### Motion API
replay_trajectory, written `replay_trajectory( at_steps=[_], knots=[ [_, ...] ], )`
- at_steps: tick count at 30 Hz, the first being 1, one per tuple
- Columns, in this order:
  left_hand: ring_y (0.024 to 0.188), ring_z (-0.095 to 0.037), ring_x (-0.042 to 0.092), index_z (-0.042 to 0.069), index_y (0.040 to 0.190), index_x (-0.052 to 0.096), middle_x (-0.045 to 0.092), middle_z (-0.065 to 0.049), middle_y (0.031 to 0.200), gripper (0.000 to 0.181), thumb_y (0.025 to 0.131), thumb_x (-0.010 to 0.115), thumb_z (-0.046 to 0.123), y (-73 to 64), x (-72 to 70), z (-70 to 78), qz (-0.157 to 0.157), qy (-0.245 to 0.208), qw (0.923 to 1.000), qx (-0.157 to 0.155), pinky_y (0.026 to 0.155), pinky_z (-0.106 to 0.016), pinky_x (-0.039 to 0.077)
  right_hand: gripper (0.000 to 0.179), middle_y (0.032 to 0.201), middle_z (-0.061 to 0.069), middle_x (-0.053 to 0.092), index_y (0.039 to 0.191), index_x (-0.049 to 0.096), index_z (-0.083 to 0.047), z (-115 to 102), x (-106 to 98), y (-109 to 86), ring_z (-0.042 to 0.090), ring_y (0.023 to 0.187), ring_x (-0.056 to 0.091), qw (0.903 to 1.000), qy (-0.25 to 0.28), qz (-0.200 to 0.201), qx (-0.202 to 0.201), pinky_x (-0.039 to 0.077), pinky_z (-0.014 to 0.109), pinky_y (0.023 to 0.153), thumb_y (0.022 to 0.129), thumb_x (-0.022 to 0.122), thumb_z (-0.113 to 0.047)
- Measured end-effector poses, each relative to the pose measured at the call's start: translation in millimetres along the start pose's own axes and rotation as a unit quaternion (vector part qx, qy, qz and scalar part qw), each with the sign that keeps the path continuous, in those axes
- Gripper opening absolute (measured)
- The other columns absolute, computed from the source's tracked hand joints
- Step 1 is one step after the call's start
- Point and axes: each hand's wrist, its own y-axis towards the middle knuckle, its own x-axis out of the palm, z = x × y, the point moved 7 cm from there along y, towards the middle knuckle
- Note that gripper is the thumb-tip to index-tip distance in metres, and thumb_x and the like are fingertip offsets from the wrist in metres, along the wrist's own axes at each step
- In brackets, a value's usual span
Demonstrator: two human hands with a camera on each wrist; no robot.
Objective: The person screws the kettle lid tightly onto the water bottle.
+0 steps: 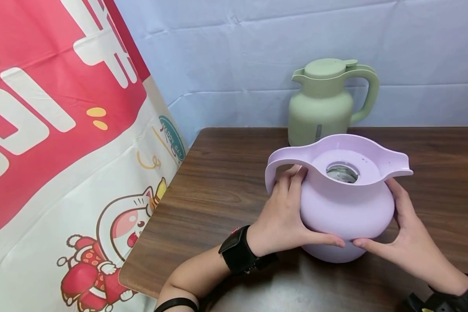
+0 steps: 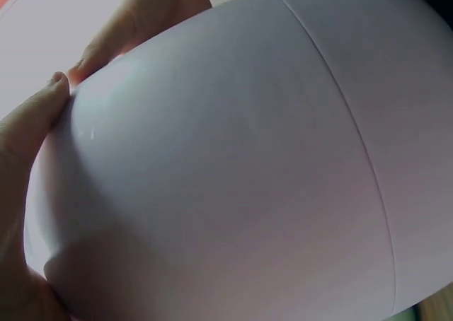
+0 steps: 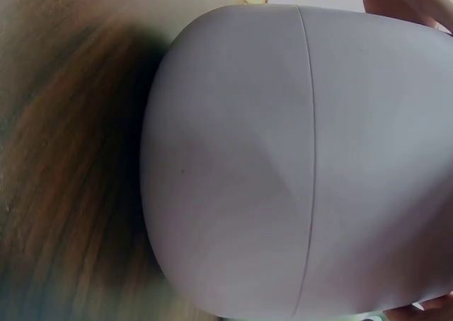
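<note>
A lilac insulated jug (image 1: 347, 208) with a pouring lip and a looped handle is in the head view, right of centre. It has no lid over its mouth, so the shiny round opening shows. My left hand (image 1: 282, 221) grips its left side below the handle, thumb across the front. On the opposite side my right hand (image 1: 407, 238) holds the body, its thumb nearly meeting the left one. Some fingers of both hands are hidden behind the jug. Both wrist views are filled by its smooth body (image 2: 226, 151), with a thin seam running round it.
Behind it, by the pale wall cloth (image 1: 234, 65), stands a sage-green jug (image 1: 321, 108) with its lid on. The wooden table (image 1: 218, 186) has its left edge beside a printed red-and-white cloth (image 1: 70, 173).
</note>
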Motion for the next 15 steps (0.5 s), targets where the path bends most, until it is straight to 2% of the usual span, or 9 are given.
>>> replay_trajectory(
  at_steps=[8,12,15],
  knots=[
    [0.127,-0.015,0.033,0.012,0.147,0.020,0.030,-0.009,0.138,0.141,0.035,0.089,0.063,-2.1,-1.7,3.5,0.009,0.022,0.9997,0.011,0.102,-0.023,0.031,0.129,0.143,-0.002,0.033,0.151,0.017,-0.008,-3,-3,-1.6,0.003,0.120,0.036,0.9997,-0.018,-0.010,-0.013,0.025,0.008,0.093,0.044,0.087,0.015],
    [0.128,-0.015,0.032,0.011,0.147,0.019,0.029,-0.009,0.138,0.141,0.035,0.088,0.064,-1.8,-1.4,4.6,0.009,0.025,0.9995,0.015,0.103,-0.023,0.029,0.131,0.144,-0.005,0.034,0.150,0.019,-0.002,0,-10,-3.6,0.003,0.123,0.036,0.9989,-0.017,-0.011,-0.042,0.025,0.008,0.095,0.040,0.091,0.007],
    [0.129,-0.015,0.031,0.012,0.147,0.019,0.029,-0.009,0.138,0.141,0.036,0.088,0.064,-2.0,-1.1,4.4,0.005,0.027,0.9996,0.010,0.103,-0.023,0.030,0.130,0.147,-0.001,0.034,0.148,0.019,0.004,4,-19,-6.2,0.005,0.127,0.035,0.9975,0.004,-0.011,-0.070,0.025,0.010,0.097,0.042,0.093,-0.001]
  ],
)
